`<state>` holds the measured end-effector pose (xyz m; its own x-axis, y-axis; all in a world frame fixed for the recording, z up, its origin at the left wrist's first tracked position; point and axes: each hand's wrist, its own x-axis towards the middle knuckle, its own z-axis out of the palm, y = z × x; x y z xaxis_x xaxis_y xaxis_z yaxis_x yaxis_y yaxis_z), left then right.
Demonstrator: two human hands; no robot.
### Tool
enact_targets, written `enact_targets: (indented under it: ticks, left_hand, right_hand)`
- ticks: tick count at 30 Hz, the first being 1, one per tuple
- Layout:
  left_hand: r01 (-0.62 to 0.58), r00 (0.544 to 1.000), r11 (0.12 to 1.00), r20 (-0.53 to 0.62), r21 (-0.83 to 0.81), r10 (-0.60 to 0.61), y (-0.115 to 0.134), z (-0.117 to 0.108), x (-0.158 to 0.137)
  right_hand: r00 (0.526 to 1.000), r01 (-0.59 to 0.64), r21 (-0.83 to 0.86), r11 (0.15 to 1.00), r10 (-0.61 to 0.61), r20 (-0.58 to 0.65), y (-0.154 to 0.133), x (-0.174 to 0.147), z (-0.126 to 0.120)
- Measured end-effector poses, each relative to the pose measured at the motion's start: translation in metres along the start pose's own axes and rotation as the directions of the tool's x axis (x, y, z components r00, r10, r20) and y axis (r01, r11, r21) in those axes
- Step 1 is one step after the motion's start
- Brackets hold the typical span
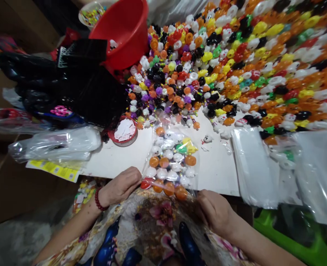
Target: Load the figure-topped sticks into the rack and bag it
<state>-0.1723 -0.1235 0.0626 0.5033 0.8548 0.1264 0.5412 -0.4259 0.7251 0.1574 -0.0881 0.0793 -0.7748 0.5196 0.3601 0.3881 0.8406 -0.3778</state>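
A clear plastic bag (194, 181) lies at the table's front edge, filled with rows of small toy figures (167, 154) in white, orange, yellow, green and red. My left hand (123, 186), with a dark red bead bracelet on the wrist, is closed at the bag's near left corner, beside a red figure. At the near right corner my right hand (215, 211) is closed too, its fingertips partly hidden. Both hands appear to pinch the bag's edge. One loose white figure (207, 139) lies just beyond the bag on the right.
Colourful toy figures (235, 66) are heaped across the back and right. A red tub (132, 33) stands behind black plastic bags (82, 81). Paper slips fill a red basket (128, 142). Stacks of clear bags lie left (60, 144) and right (253, 166); a green stool (290, 236) is below.
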Motion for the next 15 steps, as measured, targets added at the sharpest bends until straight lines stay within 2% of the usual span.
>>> enact_targets:
  ticks: [4, 7, 9, 11, 12, 13, 15]
  left_hand:
    - [0.017, 0.998, 1.0, 0.065, -0.013, -0.016, 0.014, -0.002, -0.007]
    - [0.078, 0.988, 0.996, 0.137, -0.051, -0.071, 0.016, -0.004, -0.007]
    - [0.149, 0.984, 0.987, 0.108, -0.062, -0.142, 0.009, -0.005, -0.003]
    - [0.261, 0.965, 0.964, -0.015, -0.042, -0.262, -0.007, -0.008, 0.004]
    - [0.337, 0.935, 0.941, -0.108, -0.022, -0.337, -0.018, -0.01, 0.009]
    - [0.423, 0.886, 0.906, -0.21, 0.0, -0.414, -0.029, -0.013, 0.015]
    - [0.589, 0.748, 0.807, -0.41, 0.045, -0.522, -0.055, -0.021, 0.027]
  right_hand:
    - [0.999, 0.003, 0.041, 0.999, -0.004, 0.035, -0.003, -0.005, -0.001]
    - [0.999, -0.022, 0.091, 0.996, 0.02, 0.028, 0.0, -0.011, 0.0]
    - [0.998, -0.066, 0.109, 0.992, 0.064, 0.022, 0.003, -0.016, 0.001]
    - [0.991, -0.136, 0.12, 0.983, 0.135, 0.024, 0.007, -0.019, 0.002]
    - [0.984, -0.178, 0.129, 0.975, 0.177, 0.023, 0.008, -0.021, 0.003]
    - [0.975, -0.223, 0.139, 0.965, 0.223, 0.011, 0.009, -0.023, 0.005]
    - [0.951, -0.298, 0.165, 0.94, 0.308, -0.038, 0.011, -0.027, 0.01]
